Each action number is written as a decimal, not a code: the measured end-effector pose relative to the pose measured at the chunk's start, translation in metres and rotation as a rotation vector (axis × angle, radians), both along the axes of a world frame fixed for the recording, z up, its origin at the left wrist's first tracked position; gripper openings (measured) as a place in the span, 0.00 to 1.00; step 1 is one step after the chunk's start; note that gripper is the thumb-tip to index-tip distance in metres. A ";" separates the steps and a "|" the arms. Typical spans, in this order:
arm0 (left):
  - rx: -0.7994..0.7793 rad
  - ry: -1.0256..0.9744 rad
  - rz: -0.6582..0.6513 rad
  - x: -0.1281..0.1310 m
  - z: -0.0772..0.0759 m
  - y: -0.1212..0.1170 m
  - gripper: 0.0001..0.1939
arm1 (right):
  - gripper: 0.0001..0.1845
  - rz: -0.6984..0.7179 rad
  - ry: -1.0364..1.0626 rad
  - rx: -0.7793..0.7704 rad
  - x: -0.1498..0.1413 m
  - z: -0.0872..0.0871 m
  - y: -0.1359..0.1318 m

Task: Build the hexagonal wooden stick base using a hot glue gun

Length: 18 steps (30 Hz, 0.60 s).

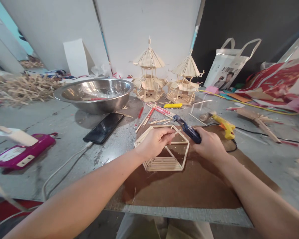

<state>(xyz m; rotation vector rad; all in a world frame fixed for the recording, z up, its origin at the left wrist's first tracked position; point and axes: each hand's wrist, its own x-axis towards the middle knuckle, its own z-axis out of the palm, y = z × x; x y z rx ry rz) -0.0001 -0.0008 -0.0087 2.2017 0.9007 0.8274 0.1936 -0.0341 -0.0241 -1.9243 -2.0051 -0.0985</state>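
A left hand (pixel 155 141) pinches a thin wooden stick (pixel 177 131) between thumb and fingertips, while the right hand (pixel 210 144) curls closed around the handles of a dark-blue plier-like tool (pixel 188 130), its head angled toward the stick (whether the two touch cannot be told). Beneath the left hand, a many-sided frame of pale sticks (pixel 165 164) lies flat on a brown sheet (pixel 189 191), its near section filled with parallel slats. The sheet rests at the front of a grey worktop (pixel 64 132). Just beyond the frame lie loose sticks (pixel 146 119) and a yellow-handled cutter (pixel 173 105); to the right, near the sheet's far edge, sits a yellow glue gun (pixel 225 126) on a black cord. A black phone (pixel 104 128), plugged into a white cable, lies to the left, with a purple power strip (pixel 37 149) farther out. Behind the phone stands a steel basin (pixel 109 104); beside it rise two pagoda-like stick models, the taller (pixel 149 63) to the left of the shorter (pixel 186 68). A white carrier bag (pixel 224 68) stands at back right, opposite a heap of sticks (pixel 25 88) at far left.
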 end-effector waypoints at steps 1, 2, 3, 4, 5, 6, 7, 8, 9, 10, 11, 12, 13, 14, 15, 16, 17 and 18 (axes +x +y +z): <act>-0.015 0.024 -0.003 -0.001 0.000 0.002 0.14 | 0.17 -0.037 -0.020 0.003 0.002 0.000 0.002; -0.022 0.058 -0.005 -0.002 0.000 0.004 0.14 | 0.18 -0.077 -0.038 0.006 0.005 0.000 0.004; -0.020 0.101 -0.005 -0.004 -0.001 0.006 0.13 | 0.19 -0.113 -0.051 0.005 0.009 -0.001 0.006; -0.008 0.153 -0.005 -0.005 -0.001 0.009 0.13 | 0.20 -0.141 -0.057 0.006 0.012 -0.001 0.008; 0.005 0.212 -0.001 -0.006 -0.002 0.012 0.12 | 0.21 -0.162 -0.058 0.005 0.015 -0.001 0.010; 0.012 0.280 0.002 -0.008 -0.003 0.015 0.12 | 0.22 -0.180 -0.057 0.006 0.018 -0.001 0.012; 0.007 0.353 0.004 -0.009 -0.003 0.017 0.11 | 0.22 -0.189 -0.056 0.004 0.020 -0.002 0.013; -0.011 0.421 0.001 -0.010 -0.003 0.018 0.10 | 0.22 -0.190 -0.058 0.003 0.022 -0.003 0.014; -0.034 0.477 -0.004 -0.011 -0.003 0.019 0.10 | 0.22 -0.186 -0.061 0.002 0.023 -0.003 0.015; -0.061 0.516 -0.012 -0.012 -0.002 0.019 0.09 | 0.23 -0.178 -0.067 0.000 0.024 -0.004 0.015; -0.085 0.537 -0.024 -0.012 -0.002 0.019 0.09 | 0.23 -0.168 -0.074 -0.005 0.024 -0.006 0.015; -0.101 0.545 -0.042 -0.012 -0.001 0.018 0.08 | 0.23 -0.159 -0.081 -0.013 0.024 -0.007 0.015; -0.109 0.544 -0.060 -0.012 0.000 0.017 0.08 | 0.24 -0.153 -0.088 -0.021 0.024 -0.007 0.015; -0.115 0.543 -0.078 -0.012 0.001 0.016 0.07 | 0.24 -0.149 -0.094 -0.030 0.024 -0.008 0.015; -0.121 0.543 -0.096 -0.011 0.001 0.016 0.07 | 0.25 -0.144 -0.098 -0.040 0.023 -0.009 0.015; -0.128 0.542 -0.115 -0.011 0.001 0.015 0.06 | 0.25 -0.139 -0.101 -0.049 0.023 -0.009 0.015; -0.133 0.543 -0.133 -0.010 0.001 0.015 0.06 | 0.25 -0.135 -0.101 -0.056 0.023 -0.010 0.015; -0.137 0.546 -0.150 -0.010 0.000 0.014 0.07 | 0.25 -0.132 -0.102 -0.063 0.023 -0.010 0.015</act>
